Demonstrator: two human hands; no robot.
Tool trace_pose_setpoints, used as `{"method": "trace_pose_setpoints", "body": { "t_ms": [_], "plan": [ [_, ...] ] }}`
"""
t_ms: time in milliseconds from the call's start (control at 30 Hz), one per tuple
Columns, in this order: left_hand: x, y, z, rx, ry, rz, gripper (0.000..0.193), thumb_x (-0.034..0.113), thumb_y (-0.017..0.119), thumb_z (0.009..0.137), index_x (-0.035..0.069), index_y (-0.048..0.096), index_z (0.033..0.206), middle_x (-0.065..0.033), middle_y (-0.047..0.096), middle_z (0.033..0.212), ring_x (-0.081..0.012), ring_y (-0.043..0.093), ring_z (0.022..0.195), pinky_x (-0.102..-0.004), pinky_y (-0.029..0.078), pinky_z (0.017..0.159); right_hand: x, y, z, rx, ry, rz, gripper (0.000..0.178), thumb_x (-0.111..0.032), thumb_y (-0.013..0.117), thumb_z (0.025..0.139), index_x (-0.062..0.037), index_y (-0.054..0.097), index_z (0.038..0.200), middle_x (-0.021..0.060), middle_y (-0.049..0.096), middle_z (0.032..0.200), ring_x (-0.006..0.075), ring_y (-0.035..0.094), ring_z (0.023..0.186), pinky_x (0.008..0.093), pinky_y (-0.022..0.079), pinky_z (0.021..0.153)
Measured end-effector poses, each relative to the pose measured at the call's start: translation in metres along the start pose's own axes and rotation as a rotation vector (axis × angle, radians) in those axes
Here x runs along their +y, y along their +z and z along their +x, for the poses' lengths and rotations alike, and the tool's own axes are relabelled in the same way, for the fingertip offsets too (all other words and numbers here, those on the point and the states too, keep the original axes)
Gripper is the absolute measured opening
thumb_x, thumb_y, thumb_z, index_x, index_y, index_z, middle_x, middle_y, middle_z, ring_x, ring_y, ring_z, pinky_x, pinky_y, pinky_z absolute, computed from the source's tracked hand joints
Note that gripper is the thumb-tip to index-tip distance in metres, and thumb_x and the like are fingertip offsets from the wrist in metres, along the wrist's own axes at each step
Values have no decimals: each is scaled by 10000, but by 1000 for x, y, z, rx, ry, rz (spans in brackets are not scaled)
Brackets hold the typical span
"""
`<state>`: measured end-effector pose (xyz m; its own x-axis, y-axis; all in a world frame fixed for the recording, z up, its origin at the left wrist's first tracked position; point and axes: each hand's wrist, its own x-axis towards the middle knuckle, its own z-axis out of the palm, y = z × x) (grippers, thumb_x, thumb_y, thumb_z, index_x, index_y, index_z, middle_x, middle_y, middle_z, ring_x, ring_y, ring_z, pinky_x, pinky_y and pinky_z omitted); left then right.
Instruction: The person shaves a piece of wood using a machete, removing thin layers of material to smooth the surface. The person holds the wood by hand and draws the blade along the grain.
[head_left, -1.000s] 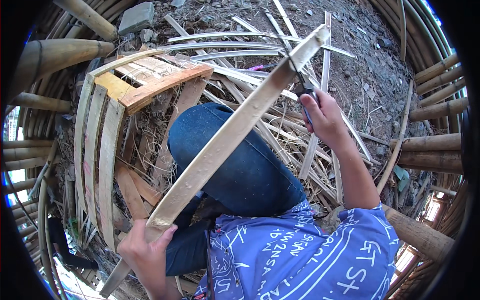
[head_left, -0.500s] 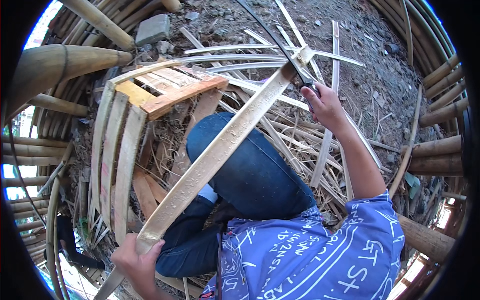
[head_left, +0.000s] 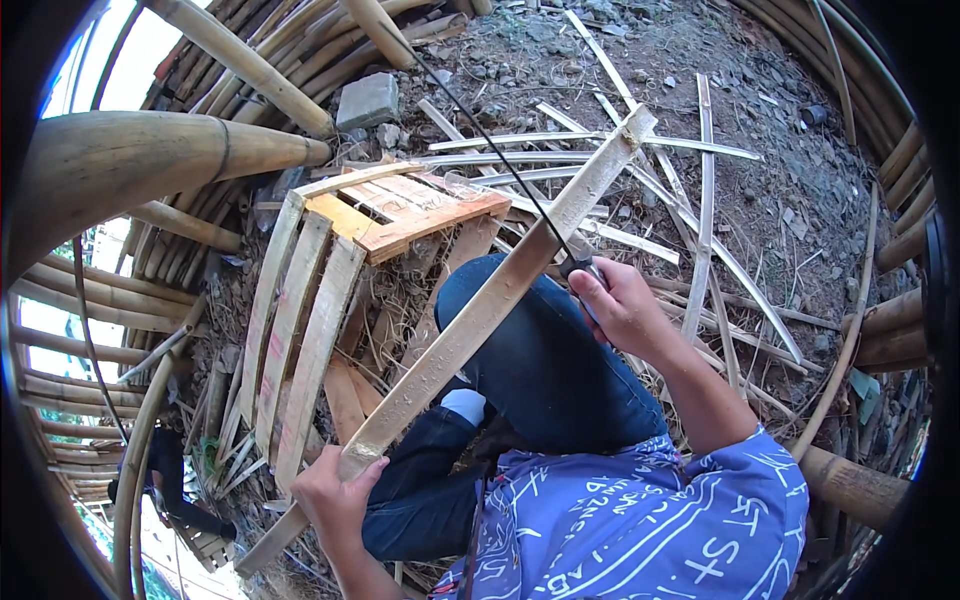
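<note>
A long split bamboo strip [head_left: 450, 350] slants across the view, from near my body up to a node at its far end. It passes over my raised knee. My left hand [head_left: 335, 495] is closed around the strip near its lower end, the thumb on top beside a node. My right hand [head_left: 618, 305] grips the dark handle of a long, thin-bladed machete [head_left: 475, 125]. The blade crosses the strip beyond my knee, close to the handle, and points away to the upper left. Whether its edge bites into the bamboo I cannot tell.
A slatted wooden crate [head_left: 305, 330] stands left of my knee. Loose bamboo strips [head_left: 705, 190] and shavings lie over the dirt ground ahead and right. A grey block [head_left: 367, 102] sits farther off. Thick bamboo poles [head_left: 170, 150] surround the spot. Another person's dark-clothed leg [head_left: 180, 490] shows at the lower left.
My right hand has drawn the machete down along the strip, from near its far node to just beyond my knee. The blade now shows thinner. The whole view has shifted; my left hand keeps its hold.
</note>
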<state>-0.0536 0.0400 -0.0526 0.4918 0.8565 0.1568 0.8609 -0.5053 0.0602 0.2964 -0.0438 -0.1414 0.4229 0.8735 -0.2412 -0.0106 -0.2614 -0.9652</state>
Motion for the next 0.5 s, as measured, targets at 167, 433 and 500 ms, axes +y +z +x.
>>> {"method": "trace_pose_setpoints", "body": {
  "t_ms": [167,433,500],
  "plan": [
    [-45,4,-16,32,-152,-139,504,437,826,581,23,555,673,-175,514,555,-393,517,548,-430,388,507,3,-36,26,222,-214,-482,393,-376,603,904,17,597,893,169,589,617,257,590,557,400,448,550],
    [-76,4,-20,108,-24,-104,514,466,798,609,7,610,745,-212,515,583,-426,526,571,-426,424,524,21,-31,45,220,-220,-584,432,-392,593,897,40,579,907,248,605,697,433,608,719,472,458,633],
    [-80,7,-23,100,-66,-118,513,461,798,612,2,606,741,-218,520,593,-432,527,574,-426,426,520,19,-21,36,152,-243,-565,455,-413,583,898,42,581,917,251,608,707,435,608,730,465,464,643]
  ]
}}
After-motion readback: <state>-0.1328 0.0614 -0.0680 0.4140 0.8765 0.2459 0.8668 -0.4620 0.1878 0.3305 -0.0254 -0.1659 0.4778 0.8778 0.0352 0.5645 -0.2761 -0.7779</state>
